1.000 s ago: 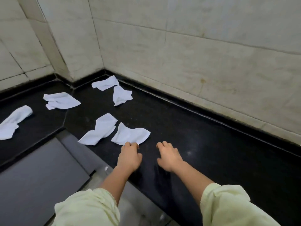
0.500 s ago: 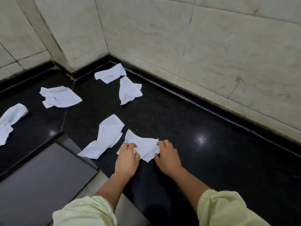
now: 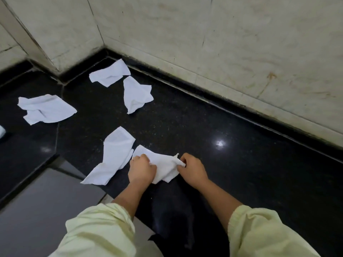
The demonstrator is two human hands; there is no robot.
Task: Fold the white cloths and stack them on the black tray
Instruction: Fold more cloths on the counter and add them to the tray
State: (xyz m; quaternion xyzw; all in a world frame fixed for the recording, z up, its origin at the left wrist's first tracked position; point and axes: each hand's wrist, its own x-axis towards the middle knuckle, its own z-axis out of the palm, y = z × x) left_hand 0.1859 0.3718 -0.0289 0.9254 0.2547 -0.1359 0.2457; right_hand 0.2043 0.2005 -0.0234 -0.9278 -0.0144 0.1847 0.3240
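Left hand (image 3: 142, 168) has fingers curled, gripping the left side of a crumpled white cloth (image 3: 165, 168); right hand (image 3: 193, 170) pinches that cloth's right corner, a small tip of fabric poking up past the fingers. The cloth sits low between both hands on the black bench (image 3: 241, 182), near its front edge, bunched, not folded flat. Just to its left, touching or nearly so (can't tell which), a second cloth (image 3: 114, 156) lies long and loosely doubled, running toward the front edge. Farther back sits a third cloth (image 3: 136, 94), crumpled, with a fourth cloth (image 3: 109, 74) beside it close to the wall corner, the two almost touching. Off to the left, well apart, a fifth cloth (image 3: 46, 109) lies rumpled on the bench's left section. A white sliver (image 3: 1, 131) shows at the left frame edge, cut off. A dark grey flat panel (image 3: 37, 210) sits below the bench edge at lower left. Pale yellow sleeves (image 3: 100, 230) on both arms. Cream tiled wall (image 3: 241, 43) behind the bench.
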